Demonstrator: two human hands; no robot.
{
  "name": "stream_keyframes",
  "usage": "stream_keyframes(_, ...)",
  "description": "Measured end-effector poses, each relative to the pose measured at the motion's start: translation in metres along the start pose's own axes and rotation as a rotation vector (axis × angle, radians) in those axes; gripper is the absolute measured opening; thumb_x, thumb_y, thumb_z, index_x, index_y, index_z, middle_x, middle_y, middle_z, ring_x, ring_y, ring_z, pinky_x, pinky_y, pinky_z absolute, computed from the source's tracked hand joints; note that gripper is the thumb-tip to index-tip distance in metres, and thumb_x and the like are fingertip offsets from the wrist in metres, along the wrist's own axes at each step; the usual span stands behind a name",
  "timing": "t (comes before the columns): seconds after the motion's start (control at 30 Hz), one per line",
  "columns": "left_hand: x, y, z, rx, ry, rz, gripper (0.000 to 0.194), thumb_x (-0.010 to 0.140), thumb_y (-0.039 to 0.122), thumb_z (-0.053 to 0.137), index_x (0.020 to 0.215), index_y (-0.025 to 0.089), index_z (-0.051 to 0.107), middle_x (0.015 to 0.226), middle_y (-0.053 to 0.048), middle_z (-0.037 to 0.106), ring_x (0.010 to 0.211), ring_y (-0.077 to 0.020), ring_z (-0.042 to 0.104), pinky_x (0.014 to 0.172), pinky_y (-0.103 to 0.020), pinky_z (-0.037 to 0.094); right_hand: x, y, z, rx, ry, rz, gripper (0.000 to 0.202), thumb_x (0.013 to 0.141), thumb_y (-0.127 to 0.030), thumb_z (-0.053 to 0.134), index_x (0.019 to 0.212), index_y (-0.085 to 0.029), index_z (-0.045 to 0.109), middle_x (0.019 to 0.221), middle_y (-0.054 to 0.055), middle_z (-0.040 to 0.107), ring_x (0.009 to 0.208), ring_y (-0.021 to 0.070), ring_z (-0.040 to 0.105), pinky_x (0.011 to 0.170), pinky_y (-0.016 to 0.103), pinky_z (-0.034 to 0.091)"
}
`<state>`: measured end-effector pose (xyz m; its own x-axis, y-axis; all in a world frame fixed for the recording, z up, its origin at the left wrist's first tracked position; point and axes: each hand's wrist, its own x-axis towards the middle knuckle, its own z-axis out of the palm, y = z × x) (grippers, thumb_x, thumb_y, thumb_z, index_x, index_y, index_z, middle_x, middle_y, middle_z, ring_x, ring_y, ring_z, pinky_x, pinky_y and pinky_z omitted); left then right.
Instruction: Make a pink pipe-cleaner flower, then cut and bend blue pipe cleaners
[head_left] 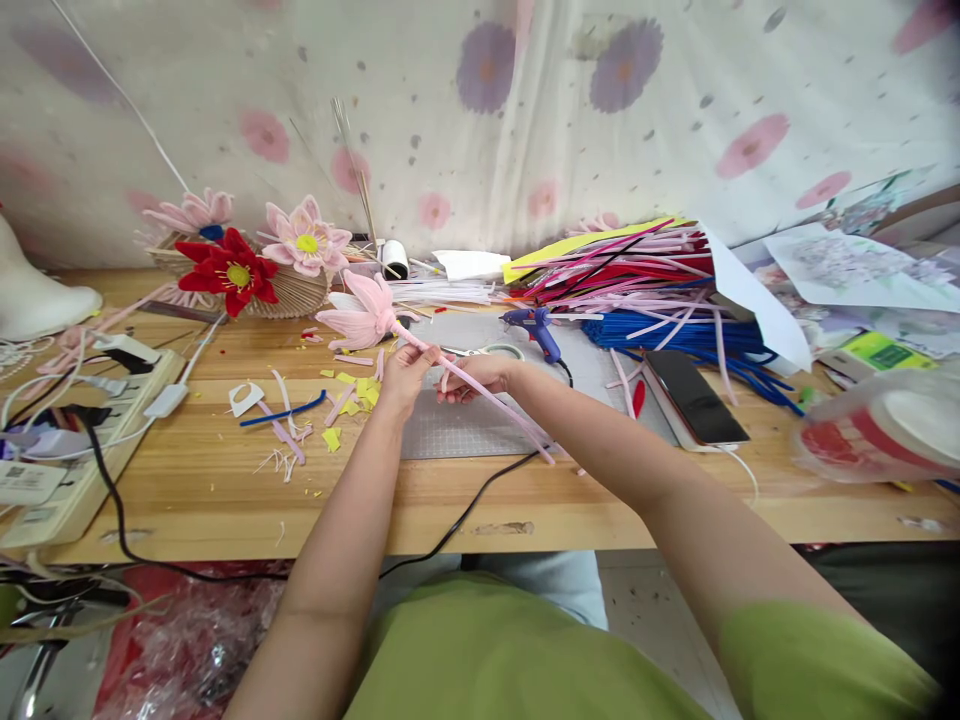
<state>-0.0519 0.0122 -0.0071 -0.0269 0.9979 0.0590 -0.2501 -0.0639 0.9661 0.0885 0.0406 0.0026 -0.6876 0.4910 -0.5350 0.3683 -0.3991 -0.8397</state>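
Observation:
My left hand (pixel 407 380) is closed in a pinch on the stem of a pink pipe-cleaner flower (pixel 367 318), just below its petals. The bloom points up and left. Its fuzzy pink stem (pixel 487 388) slants down to the right over the cutting mat (pixel 457 430). Beside my left hand, my right hand (pixel 480 374) lies behind the stem with its fingers curled in. What its fingertips hold, if anything, is too small to make out. Behind the hands lie scissors (pixel 499 352) with pale green handles and a blue glue gun (pixel 534 328).
Finished flowers, a red one (pixel 231 274) and a pink one (pixel 307 240), stand at the back left. Bundled pipe cleaners (pixel 660 330) fill the back right. A phone (pixel 694 395), plastic tub (pixel 885 430), power strip (pixel 97 450), yellow scraps (pixel 364 392) and a black cord (pixel 469 510) surround the mat.

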Motion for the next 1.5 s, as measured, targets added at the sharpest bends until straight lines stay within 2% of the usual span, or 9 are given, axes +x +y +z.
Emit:
stream_keyframes(0.17, 0.0, 0.001, -0.001, 0.021, 0.027, -0.003, 0.03, 0.055, 0.04, 0.074, 0.064, 0.014, 0.061, 0.061, 0.001, 0.061, 0.057, -0.0096, 0.058, 0.06, -0.022, 0.047, 0.001, 0.006, -0.002, 0.042, -0.049, -0.028, 0.021, 0.069, -0.031, 0.069, 0.073, -0.012, 0.061, 0.067, 0.001, 0.061, 0.055, 0.0051, 0.053, 0.051, 0.015, 0.043)
stream_keyframes(0.33, 0.003, 0.003, -0.003, 0.031, 0.107, 0.011, 0.029, 0.053, 0.035, 0.075, 0.065, 0.013, 0.061, 0.061, 0.001, 0.06, 0.058, -0.01, 0.058, 0.062, -0.024, 0.049, -0.008, 0.002, -0.002, 0.005, 0.332, -0.241, 0.017, 0.083, -0.03, 0.054, 0.081, -0.013, 0.058, 0.078, 0.004, 0.063, 0.06, 0.0066, 0.056, 0.056, 0.017, 0.045)
stream_keyframes(0.47, 0.004, 0.002, -0.004, 0.024, 0.193, 0.017, 0.028, 0.054, 0.033, 0.075, 0.064, 0.012, 0.06, 0.061, 0.001, 0.059, 0.057, -0.0091, 0.058, 0.064, -0.024, 0.05, -0.022, -0.004, 0.0, -0.082, 0.284, -0.376, 0.026, 0.089, -0.032, 0.04, 0.084, -0.013, 0.057, 0.073, 0.003, 0.06, 0.059, 0.0072, 0.054, 0.055, 0.018, 0.044)
stream_keyframes(0.6, 0.002, 0.002, -0.002, -0.048, 0.262, -0.024, 0.026, 0.056, 0.031, 0.074, 0.062, 0.012, 0.057, 0.061, 0.002, 0.059, 0.057, -0.008, 0.058, 0.067, -0.024, 0.05, -0.025, -0.006, 0.003, -0.329, 0.393, -0.33, 0.022, 0.086, -0.028, 0.043, 0.077, -0.013, 0.056, 0.056, -0.003, 0.046, 0.046, 0.0048, 0.038, 0.047, 0.017, 0.031)
stream_keyframes(0.73, -0.002, 0.006, -0.001, -0.102, 0.213, -0.185, 0.025, 0.057, 0.028, 0.075, 0.066, 0.013, 0.057, 0.063, 0.0, 0.061, 0.058, -0.0088, 0.06, 0.07, -0.027, 0.049, -0.019, -0.006, 0.005, -0.637, 0.593, -0.348, 0.025, 0.086, -0.03, 0.043, 0.074, -0.014, 0.058, 0.058, -0.003, 0.049, 0.053, 0.0072, 0.041, 0.054, 0.019, 0.03)
stream_keyframes(1.03, -0.002, 0.002, -0.004, -0.168, 0.248, -0.268, 0.022, 0.048, 0.011, 0.076, 0.059, 0.013, 0.057, 0.055, 0.002, 0.059, 0.056, -0.0089, 0.058, 0.072, -0.028, 0.047, -0.015, 0.018, 0.004, -1.301, 0.814, -0.634, 0.03, 0.089, -0.035, 0.042, 0.105, -0.016, 0.058, 0.102, 0.01, 0.06, 0.092, 0.0204, 0.05, 0.077, 0.029, 0.035)
stream_keyframes(1.13, -0.001, 0.003, -0.002, -0.19, 0.258, -0.259, 0.02, 0.048, 0.01, 0.075, 0.058, 0.013, 0.058, 0.055, 0.002, 0.06, 0.057, -0.0092, 0.059, 0.073, -0.028, 0.048, -0.014, 0.025, 0.008, -1.483, 0.809, -0.808, 0.031, 0.087, -0.032, 0.046, 0.113, -0.019, 0.054, 0.11, 0.012, 0.056, 0.1, 0.0226, 0.045, 0.084, 0.034, 0.033)
stream_keyframes(1.27, -0.002, 0.003, 0.0, -0.193, 0.293, -0.254, 0.02, 0.046, 0.008, 0.074, 0.056, 0.012, 0.058, 0.053, 0.002, 0.059, 0.054, -0.0083, 0.057, 0.073, -0.028, 0.048, -0.016, 0.023, 0.012, -1.487, 0.756, -0.906, 0.028, 0.092, -0.027, 0.034, 0.097, -0.021, 0.061, 0.096, 0.009, 0.06, 0.092, 0.0193, 0.046, 0.081, 0.033, 0.034)
stream_keyframes(1.5, -0.001, 0.0, -0.005, -0.171, 0.289, -0.213, 0.02, 0.048, 0.011, 0.075, 0.058, 0.012, 0.058, 0.056, 0.001, 0.059, 0.058, -0.0095, 0.058, 0.076, -0.031, 0.049, -0.024, 0.008, 0.017, -1.397, 0.777, -0.841, 0.034, 0.091, -0.036, 0.034, 0.09, -0.017, 0.063, 0.083, 0.008, 0.064, 0.081, 0.0181, 0.051, 0.071, 0.03, 0.032)
